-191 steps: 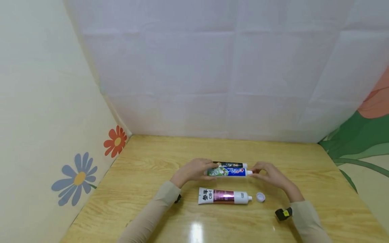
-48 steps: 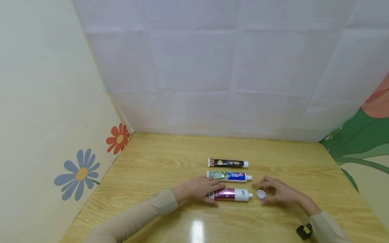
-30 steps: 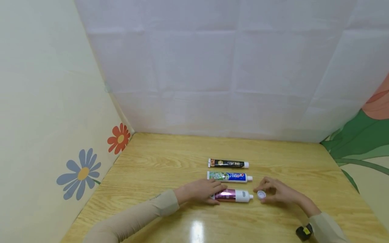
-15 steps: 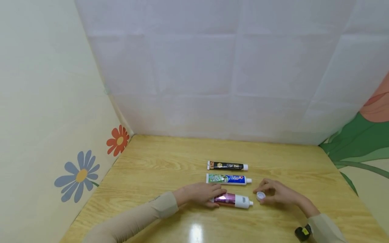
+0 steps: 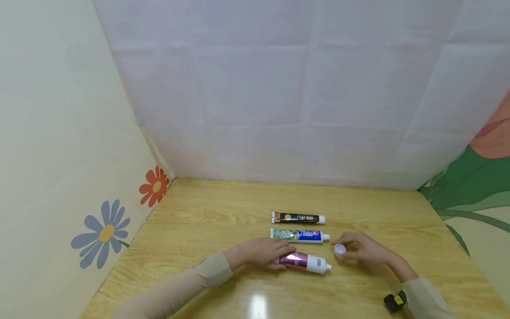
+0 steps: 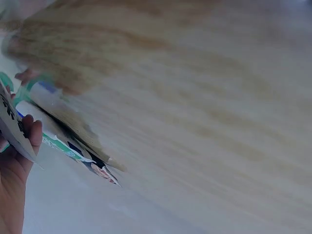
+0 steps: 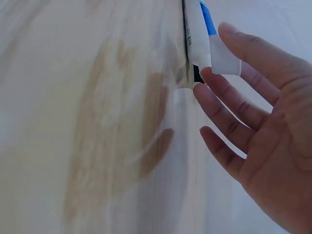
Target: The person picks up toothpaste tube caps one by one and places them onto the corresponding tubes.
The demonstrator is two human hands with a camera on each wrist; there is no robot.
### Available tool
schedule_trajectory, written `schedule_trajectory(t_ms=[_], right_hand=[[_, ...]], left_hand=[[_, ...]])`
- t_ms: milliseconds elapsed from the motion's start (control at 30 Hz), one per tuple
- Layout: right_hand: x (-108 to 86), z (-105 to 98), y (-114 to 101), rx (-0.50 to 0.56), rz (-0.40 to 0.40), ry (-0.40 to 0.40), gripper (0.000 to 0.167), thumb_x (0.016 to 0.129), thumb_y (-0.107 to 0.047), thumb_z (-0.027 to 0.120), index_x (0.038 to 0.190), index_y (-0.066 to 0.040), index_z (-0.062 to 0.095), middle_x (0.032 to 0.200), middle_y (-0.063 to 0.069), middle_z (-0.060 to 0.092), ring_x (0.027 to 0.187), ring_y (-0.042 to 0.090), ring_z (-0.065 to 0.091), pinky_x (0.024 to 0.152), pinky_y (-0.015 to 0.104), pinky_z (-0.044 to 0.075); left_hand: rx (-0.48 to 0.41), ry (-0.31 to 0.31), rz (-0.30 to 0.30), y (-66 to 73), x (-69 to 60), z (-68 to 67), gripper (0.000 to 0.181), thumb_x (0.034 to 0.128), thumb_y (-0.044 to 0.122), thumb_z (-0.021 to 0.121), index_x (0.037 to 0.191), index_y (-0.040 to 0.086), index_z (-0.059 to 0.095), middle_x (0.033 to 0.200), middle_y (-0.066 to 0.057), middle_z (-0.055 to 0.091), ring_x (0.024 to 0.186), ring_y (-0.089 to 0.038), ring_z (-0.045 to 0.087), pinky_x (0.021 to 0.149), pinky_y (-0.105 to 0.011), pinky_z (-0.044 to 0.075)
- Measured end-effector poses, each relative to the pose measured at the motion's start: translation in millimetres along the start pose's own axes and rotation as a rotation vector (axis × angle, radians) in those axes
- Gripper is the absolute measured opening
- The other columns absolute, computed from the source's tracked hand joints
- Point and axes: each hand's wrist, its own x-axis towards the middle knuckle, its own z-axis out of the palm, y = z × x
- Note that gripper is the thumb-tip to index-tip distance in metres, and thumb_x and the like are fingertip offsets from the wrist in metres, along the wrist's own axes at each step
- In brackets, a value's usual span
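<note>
Two painted walls (image 5: 56,110) flank a table (image 5: 207,208), left fingers (image 5: 283,248) gripping tube (image 5: 298,260), right fingers (image 7: 234,97) cap (image 5: 340,250)

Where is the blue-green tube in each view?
Head: the blue-green tube lies below and right of centre, between the black tube and purple tube.
Left wrist: left of centre, beside the left hand.
Right wrist: partly visible at top, right of centre, near the right hand.
Shared landmark: the table.

Right fingers (image 7: 240,102) pinch white cap (image 7: 227,57) — white-and-blue tube (image 7: 197,39) beyond.
</note>
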Motion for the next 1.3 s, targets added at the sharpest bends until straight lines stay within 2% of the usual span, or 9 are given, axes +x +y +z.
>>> schedule_trajectory(t_ms=[133,200,333,400,567,733,967,1167,1300], right_hand=[[1.5,-2.4,-4.7,0.017,0.076,0.032,0.042,0.084,-0.040,0.065,0.120,-0.018,0.062,0.115,-0.001,0.063,0.103,0.014,0.057,0.086,0.047,0.047],[2.3,-3.2,-6.5,0.015,0.093,0.057,0.042,0.084,-0.040,0.065,0.121,-0.019,0.061,0.116,-0.002,0.063,0.104,0.014,0.057,0.087,0.047,0.047],[4.7,-5.0,-14.4,0.003,0.026,0.126,0.038,0.085,-0.028,0.067,0.119,-0.012,0.061,0.110,0.001,0.064,0.097,0.013,0.058,0.082,0.040,0.049],[6.4,-5.4,-14.2,-0.015,-0.038,0.161,0.036,0.084,-0.021,0.068,0.118,-0.008,0.061,0.107,0.002,0.065,0.092,0.012,0.058,0.079,0.037,0.050],[10.7,-7.3,-11.2,-0.040,-0.117,0.235,0.037,0.083,-0.018,0.069,0.118,-0.008,0.060,0.107,0.004,0.065,0.088,0.011,0.059,0.078,0.041,0.050],[14.1,-10.0,-15.7,-0.018,-0.097,0.285,0.042,0.080,-0.016,0.072,0.118,-0.005,0.057,0.105,0.001,0.064,0.086,0.008,0.058,0.078,0.044,0.050],[18.4,-13.6,-20.3,-0.037,-0.075,0.317,0.032,0.080,-0.012,0.073,0.108,-0.010,0.060,0.098,-0.007,0.063,0.085,0.010,0.058,0.077,0.039,0.050],[20.5,-20.8,-40.7,-0.064,-0.097,0.359,0.033,0.078,-0.007,0.073,0.108,-0.011,0.060,0.096,0.002,0.065,0.082,0.018,0.059,0.074,0.027,0.048],[20.2,-28.7,-59.0,-0.077,-0.096,0.382,0.032,0.077,-0.006,0.073,0.106,-0.008,0.061,0.096,0.004,0.065,0.082,0.019,0.059,0.074,0.025,0.047]], left_hand=[[0.002,0.029,-0.004,-2.2,-0.7,-2.1,0.062,0.0946,0.049,0.040,0.143,0.011,0.032,0.138,-0.005,0.044,0.120,-0.016,0.048,0.100,-0.028,0.040],[0.020,0.046,-0.003,-4.0,-0.8,-3.2,0.062,0.0947,0.049,0.040,0.143,0.010,0.031,0.133,-0.004,0.048,0.117,-0.015,0.049,0.100,-0.027,0.040],[0.050,0.077,0.005,-8.2,-1.3,-4.6,0.062,0.0958,0.047,0.039,0.144,0.009,0.030,0.127,-0.004,0.050,0.115,-0.015,0.050,0.101,-0.027,0.039],[0.055,0.095,0.004,-10.4,-1.8,-4.7,0.062,0.0959,0.047,0.039,0.144,0.009,0.030,0.128,-0.004,0.050,0.115,-0.015,0.049,0.102,-0.027,0.038],[0.089,0.161,0.021,-17.1,-4.4,-9.0,0.060,0.0946,0.046,0.043,0.142,0.009,0.035,0.124,-0.002,0.051,0.112,-0.013,0.050,0.100,-0.025,0.040],[0.121,0.232,0.040,-24.1,-8.1,-13.5,0.059,0.0925,0.043,0.050,0.139,0.008,0.038,0.120,-0.003,0.052,0.107,-0.013,0.051,0.097,-0.025,0.041],[0.154,0.367,0.071,-31.6,-9.3,-19.7,0.060,0.0881,0.039,0.060,0.135,0.005,0.044,0.115,-0.004,0.054,0.102,-0.013,0.051,0.091,-0.024,0.044],[0.184,0.476,0.098,-39.6,-7.7,-24.8,0.062,0.0837,0.037,0.066,0.131,0.002,0.047,0.112,-0.006,0.055,0.097,-0.015,0.052,0.087,-0.026,0.045],[0.195,0.521,0.093,-42.8,-8.2,-30.3,0.062,0.0819,0.037,0.068,0.129,0.002,0.049,0.112,-0.007,0.056,0.095,-0.015,0.054,0.085,-0.026,0.047]])
